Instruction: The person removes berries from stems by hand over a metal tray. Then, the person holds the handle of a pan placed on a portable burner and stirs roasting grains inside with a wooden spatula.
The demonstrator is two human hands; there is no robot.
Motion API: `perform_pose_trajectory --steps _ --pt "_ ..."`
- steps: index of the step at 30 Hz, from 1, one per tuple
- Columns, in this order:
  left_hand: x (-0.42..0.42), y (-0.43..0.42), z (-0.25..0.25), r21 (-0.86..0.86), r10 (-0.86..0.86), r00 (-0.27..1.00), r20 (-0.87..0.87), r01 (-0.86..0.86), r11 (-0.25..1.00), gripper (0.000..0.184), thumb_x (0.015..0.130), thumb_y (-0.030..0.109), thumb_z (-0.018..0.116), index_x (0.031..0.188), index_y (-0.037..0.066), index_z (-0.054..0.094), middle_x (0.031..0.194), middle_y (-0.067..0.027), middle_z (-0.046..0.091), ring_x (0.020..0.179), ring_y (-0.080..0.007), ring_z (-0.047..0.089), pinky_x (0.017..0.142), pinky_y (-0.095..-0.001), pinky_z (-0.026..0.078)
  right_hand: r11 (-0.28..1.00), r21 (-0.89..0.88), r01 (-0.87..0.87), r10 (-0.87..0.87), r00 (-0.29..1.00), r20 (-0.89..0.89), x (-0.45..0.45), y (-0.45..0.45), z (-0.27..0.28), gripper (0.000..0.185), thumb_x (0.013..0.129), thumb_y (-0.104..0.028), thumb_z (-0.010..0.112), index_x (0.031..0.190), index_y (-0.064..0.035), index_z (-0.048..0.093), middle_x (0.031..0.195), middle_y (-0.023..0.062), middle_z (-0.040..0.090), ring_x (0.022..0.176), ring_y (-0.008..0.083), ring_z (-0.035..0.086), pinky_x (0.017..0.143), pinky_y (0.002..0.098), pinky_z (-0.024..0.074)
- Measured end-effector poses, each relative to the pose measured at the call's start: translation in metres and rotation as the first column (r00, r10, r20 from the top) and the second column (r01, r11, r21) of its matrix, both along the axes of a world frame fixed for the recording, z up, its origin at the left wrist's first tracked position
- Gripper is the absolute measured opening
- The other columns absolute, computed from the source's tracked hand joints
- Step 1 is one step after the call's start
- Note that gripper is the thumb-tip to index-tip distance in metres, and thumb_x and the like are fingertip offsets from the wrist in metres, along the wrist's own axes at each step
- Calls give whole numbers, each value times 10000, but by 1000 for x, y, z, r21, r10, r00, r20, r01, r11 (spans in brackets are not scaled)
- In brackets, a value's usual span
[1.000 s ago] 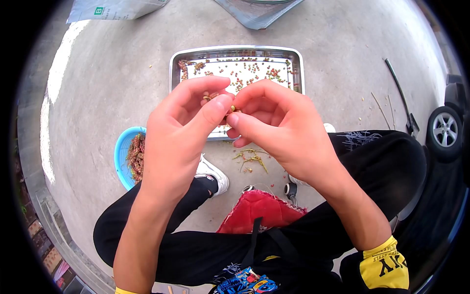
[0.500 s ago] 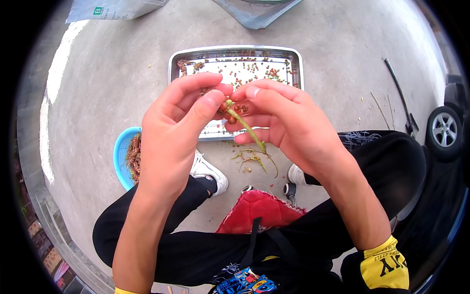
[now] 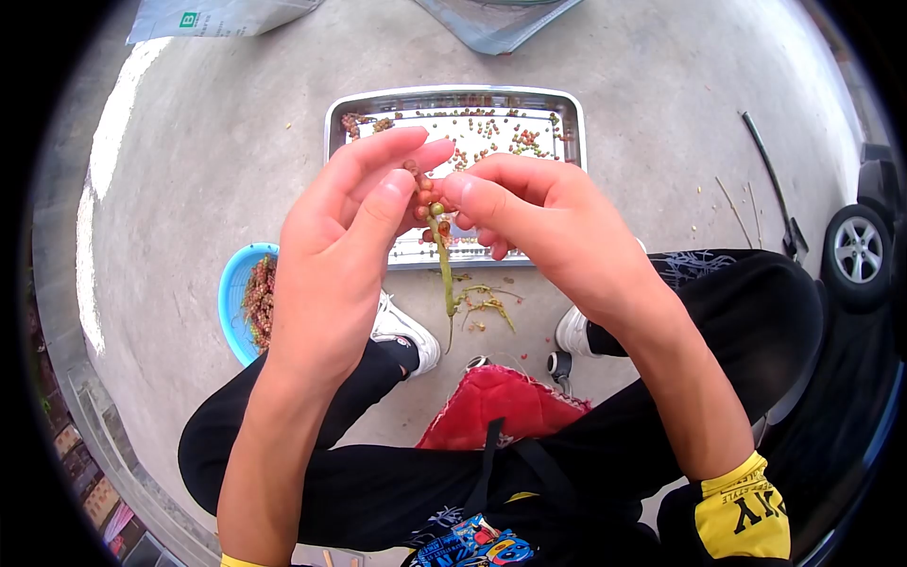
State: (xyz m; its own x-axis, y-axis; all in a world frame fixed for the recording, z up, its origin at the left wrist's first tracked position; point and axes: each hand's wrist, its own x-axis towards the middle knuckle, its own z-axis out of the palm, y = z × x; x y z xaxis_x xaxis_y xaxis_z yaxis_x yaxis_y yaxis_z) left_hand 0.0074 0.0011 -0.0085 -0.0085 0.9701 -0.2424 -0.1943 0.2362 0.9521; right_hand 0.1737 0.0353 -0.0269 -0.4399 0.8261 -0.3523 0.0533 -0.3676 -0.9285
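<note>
A bunch of small reddish-brown berries (image 3: 425,197) on a thick green stem (image 3: 447,274) is held above the tray's near side, stem hanging down. My left hand (image 3: 335,236) grips its left side, the thumb in front and the fingers behind. My right hand (image 3: 557,222) pinches at the berries from the right with thumb and forefinger; its other fingers curl below. Which berry lies in that pinch is hidden. Beneath both hands is a shiny metal tray (image 3: 453,91), holding scattered red and green berries (image 3: 529,142). Some bunches (image 3: 353,124) lie in its far left corner.
A blue plastic basket (image 3: 230,307) with berry bunches (image 3: 259,300) stands at the left. Stripped green stems (image 3: 487,302) lie on the concrete between my shoes. A red cushion (image 3: 501,411) is before me. A black-handled tool (image 3: 770,175) and a car wheel (image 3: 857,244) are at right.
The bunch has turned so its stem hangs nearly straight down instead of slanting right. My right hand's fingers have curled in, with thumb and forefinger closing on the berries.
</note>
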Motion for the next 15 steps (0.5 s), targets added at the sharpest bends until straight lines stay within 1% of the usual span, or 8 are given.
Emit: perform_pose_trajectory --steps 3,5,9,10,11,12,13,15 --pt "2 -1 -2 15 -10 1000 5 10 1000 326 992 138 486 1268 -33 508 1244 -155 591 1114 -186 575 972 -322 452 999 42 -10 11 1000 -6 -2 -2 0 263 897 -237 651 989 10 656 757 28 636 689 81 553 609 250 436" --pt "4 -2 1 17 -8 1000 -5 9 1000 338 991 139 487 1280 -37 498 1265 -162 574 1134 -194 565 982 -326 448 1000 21 20 -18 997 -74 -3 -3 -3 272 878 -182 670 1062 15 634 829 63 668 776 99 615 697 247 484" --pt "7 -1 2 -3 23 999 24 -23 1000 380 984 145 495 1309 -50 468 1308 -176 536 1159 -200 545 994 -339 445 997 43 57 -50 988 -147 -4 -2 -5 265 887 -161 652 1069 31 627 884 85 682 837 121 640 766 253 508" --pt "7 -2 3 1 22 999 23 -22 1000 380 984 145 495 1309 -50 468 1308 -176 536 1159 -200 545 994 -339 445 993 -71 93 -107 971 -213 -4 -2 -1 252 892 -148 640 1067 34 627 893 82 680 837 124 641 772 250 512" --pt "7 -3 5 -63 21 1000 -12 -22 998 393 981 151 498 1315 -52 461 1308 -175 533 1160 -197 540 973 -330 453 975 -185 121 -169 948 -271 -4 -1 2 240 896 -134 629 1064 36 627 902 79 679 837 126 641 779 246 516" --pt "7 -5 6 -127 17 999 -47 -23 992 406 979 158 500 1321 -55 453 1307 -173 530 1160 -194 536 952 -321 462 976 -179 123 -169 947 -273 -4 0 4 240 896 -134 629 1064 36 627 902 79 679 837 126 641 779 246 516" --pt "7 -5 8 -121 15 999 -47 -21 992 406 979 158 500 1321 -55 453 1307 -173 530 1160 -194 536 952 -321 462 971 -198 135 -192 933 -304 -3 1 6 219 897 -121 622 1045 41 625 899 73 677 839 122 639 777 239 516" --pt "6 -7 10 -200 -63 994 -89 44 979 328 952 143 556 1217 -46 519 1161 -131 602 1050 -158 577 866 -282 471 965 -213 151 -217 917 -334 0 1 9 199 899 -108 616 1025 46 622 896 66 675 841 119 638 775 232 516"
